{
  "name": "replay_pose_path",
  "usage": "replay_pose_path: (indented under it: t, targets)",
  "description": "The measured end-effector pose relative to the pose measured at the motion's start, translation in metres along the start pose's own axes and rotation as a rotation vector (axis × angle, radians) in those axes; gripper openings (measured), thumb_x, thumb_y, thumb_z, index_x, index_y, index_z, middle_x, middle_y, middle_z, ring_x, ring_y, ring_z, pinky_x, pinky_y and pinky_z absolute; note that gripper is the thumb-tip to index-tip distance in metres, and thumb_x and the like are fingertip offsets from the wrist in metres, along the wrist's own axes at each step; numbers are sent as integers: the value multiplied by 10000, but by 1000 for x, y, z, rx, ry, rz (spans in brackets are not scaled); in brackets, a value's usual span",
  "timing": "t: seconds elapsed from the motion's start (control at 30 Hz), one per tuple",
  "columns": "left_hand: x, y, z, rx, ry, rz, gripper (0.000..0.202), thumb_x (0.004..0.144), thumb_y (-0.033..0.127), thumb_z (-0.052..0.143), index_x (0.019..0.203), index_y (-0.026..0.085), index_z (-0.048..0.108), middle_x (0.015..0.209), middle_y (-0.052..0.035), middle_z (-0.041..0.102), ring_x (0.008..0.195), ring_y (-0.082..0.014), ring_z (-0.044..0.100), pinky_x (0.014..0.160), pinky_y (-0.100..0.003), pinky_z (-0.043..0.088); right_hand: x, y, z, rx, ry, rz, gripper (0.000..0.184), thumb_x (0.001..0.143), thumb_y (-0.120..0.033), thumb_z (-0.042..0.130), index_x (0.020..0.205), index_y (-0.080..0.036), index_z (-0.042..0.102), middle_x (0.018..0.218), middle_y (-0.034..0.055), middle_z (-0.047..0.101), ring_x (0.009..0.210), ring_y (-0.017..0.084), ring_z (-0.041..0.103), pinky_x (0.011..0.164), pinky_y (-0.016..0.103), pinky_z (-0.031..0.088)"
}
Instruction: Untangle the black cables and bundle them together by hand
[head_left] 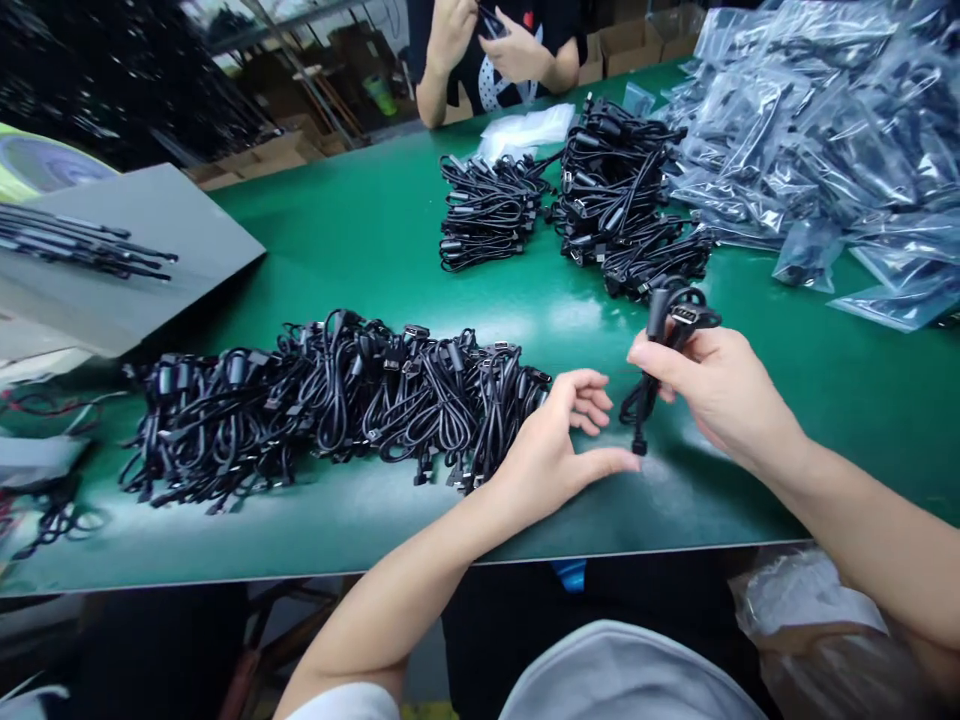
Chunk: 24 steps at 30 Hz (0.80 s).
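My right hand (709,385) grips a black USB cable (660,320), folded into a bundle, between thumb and fingers above the green table. A socket end shows at its top, and a small plug hangs down at the bottom. Just left of it, my left hand (566,435) is open, thumb stretched toward the hanging plug and fingers curved. Whether the thumb touches the plug I cannot tell. Beside my left hand lies a long row of similar bundled black cables (337,400).
Across the green table (337,230) lie more cable stacks (495,210) and a higher cable pile (622,190). Filled clear bags (832,120) heap at the right. A grey box (150,260) stands left. Opposite, a co-worker's hands (487,40) hold something dark.
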<state>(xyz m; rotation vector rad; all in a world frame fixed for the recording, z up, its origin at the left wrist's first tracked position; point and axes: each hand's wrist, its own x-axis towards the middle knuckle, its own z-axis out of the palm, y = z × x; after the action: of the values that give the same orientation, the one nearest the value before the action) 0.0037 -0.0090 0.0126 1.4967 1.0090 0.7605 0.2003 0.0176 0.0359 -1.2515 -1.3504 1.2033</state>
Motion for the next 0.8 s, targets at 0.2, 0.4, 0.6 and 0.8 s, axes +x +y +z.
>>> replay_pose_path:
  t: [0.2, 0.4, 0.6, 0.8]
  targets:
    - [-4, -5, 11, 77, -26, -66, 403, 800, 312, 785, 1105, 195, 548, 902, -9, 651, 809, -130, 633, 781, -274, 516, -5, -2, 3, 47, -2, 53, 332, 832, -486, 753, 725, -219, 586, 405, -79, 442, 346, 102, 441, 431, 258, 381]
    - [-1, 0, 7, -223, -106, -107, 273, 976, 375, 547, 1120, 150, 604, 894, -54, 700, 750, -127, 683, 703, -253, 541, 0, -5, -3, -15, 74, -28, 427, 766, -481, 821, 626, -212, 521, 508, -59, 457, 428, 76, 448, 427, 230, 353]
    - [4, -1, -1, -588, -301, -322, 429, 880, 524, 645, 1005, 114, 653, 767, -76, 716, 585, -133, 671, 539, -218, 502, 7, 0, 1, 250, -19, 182, 457, 727, -559, 826, 655, -219, 530, 553, -70, 424, 378, 41, 324, 359, 227, 358]
    - [5, -2, -4, -641, -289, -372, 423, 864, 507, 661, 975, 99, 673, 732, -83, 725, 543, -126, 665, 495, -195, 477, 9, 7, 2, 303, -9, 253, 426, 714, -530, 848, 690, -212, 567, 587, -63, 459, 368, 33, 326, 339, 219, 383]
